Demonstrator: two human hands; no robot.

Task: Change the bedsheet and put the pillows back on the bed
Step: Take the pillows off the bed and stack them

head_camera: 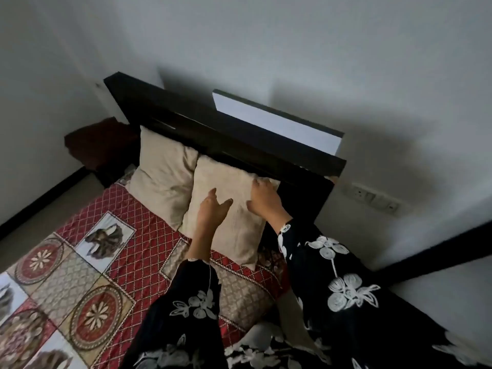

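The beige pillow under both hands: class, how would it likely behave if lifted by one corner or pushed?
The creased beige fabric pillow would probably sag, since it dents under the right hand and left hand. It looks light for its bulk. Pushed, it would likely slide or slump against the dark wooden headboard, not roll.

Dark nightstand (98, 145) left of the headboard (213, 134), wall switch panel (372, 199) right.
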